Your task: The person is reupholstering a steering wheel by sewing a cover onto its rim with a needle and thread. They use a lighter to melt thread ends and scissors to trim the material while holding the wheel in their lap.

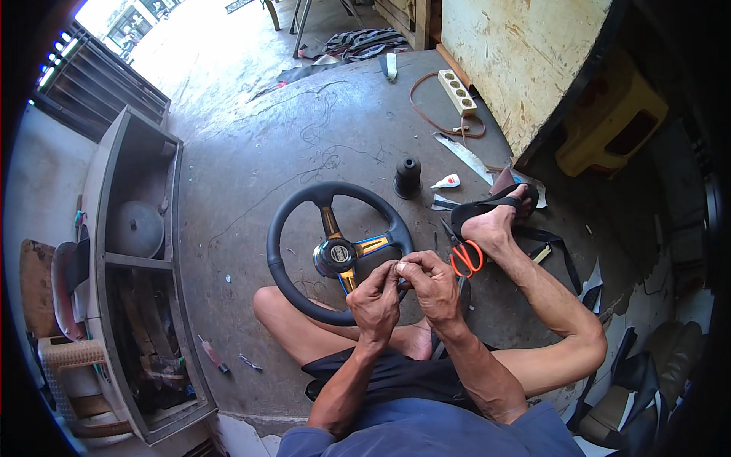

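A black steering wheel [277,263] with gold-and-blue spokes lies by my folded legs. Over the right side of its rim, my left hand [373,308] and my right hand [434,289] meet, thumbs and fingertips pinched together. Whatever sits between the fingertips is too small to make out. Beyond the wheel stands a black cone of thread [407,180], and loose dark thread [320,164] trails over the floor. Scissors with orange handles [467,259] lie just right of my right hand. A small white bottle [447,181] rests near the cone.
A grey cabinet [179,228] with a round metal lid [135,230] stands at left. At the far right are a power strip [457,91] with a brown cord and a worn board [525,61]. A small screwdriver-like tool [214,356] lies near the cabinet. My sandalled foot [491,225] is beside the scissors.
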Demonstrator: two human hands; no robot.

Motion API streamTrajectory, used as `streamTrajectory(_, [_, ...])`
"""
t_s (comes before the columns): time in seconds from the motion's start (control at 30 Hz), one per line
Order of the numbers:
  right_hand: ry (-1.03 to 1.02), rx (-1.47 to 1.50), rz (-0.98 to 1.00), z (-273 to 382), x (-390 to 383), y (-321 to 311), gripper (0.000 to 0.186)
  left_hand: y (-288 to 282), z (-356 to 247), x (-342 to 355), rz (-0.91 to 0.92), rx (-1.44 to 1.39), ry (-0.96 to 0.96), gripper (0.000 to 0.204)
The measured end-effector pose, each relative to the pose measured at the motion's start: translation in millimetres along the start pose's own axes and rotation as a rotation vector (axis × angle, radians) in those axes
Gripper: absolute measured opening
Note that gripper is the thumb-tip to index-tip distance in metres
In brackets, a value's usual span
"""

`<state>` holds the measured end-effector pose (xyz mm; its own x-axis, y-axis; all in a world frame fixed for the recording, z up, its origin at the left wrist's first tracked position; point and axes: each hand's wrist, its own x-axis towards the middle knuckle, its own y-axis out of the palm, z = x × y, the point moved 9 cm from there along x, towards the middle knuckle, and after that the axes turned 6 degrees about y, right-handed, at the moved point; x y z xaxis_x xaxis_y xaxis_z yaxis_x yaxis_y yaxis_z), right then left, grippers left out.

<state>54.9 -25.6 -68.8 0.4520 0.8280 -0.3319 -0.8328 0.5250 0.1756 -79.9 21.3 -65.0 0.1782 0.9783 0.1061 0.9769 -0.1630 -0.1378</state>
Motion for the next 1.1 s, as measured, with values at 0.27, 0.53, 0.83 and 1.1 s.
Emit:
streamTrajectory(0.27, [-0.020, -0.086, -0.022, 4.0, -2.9, 2.6, 0.016, -3.1, -2.3, 2.0, 0.002, 0.006, -0.004, 0.017])
streamTrajectory(0.53, [-0.474, -0.254, 0.208, 111.0, -75.4, -5.5, 0.011, -10.6, -50.0, -7.0, 0.278, -0.069, -0.245, 0.016])
streamTrajectory(0.83, [-0.995, 0.272, 0.756, 198.5, -151.4, -14.4, 0.016, -10.0, -153.7, -43.2, 0.404, -0.474, -0.001, 0.018])
streamTrajectory(1.1, [-1.355, 0.415, 0.530, 186.2, -156.8, -42.5, 0.013, 9.9, -152.8, -45.7, 0.325, -0.380, -0.156, 0.018])
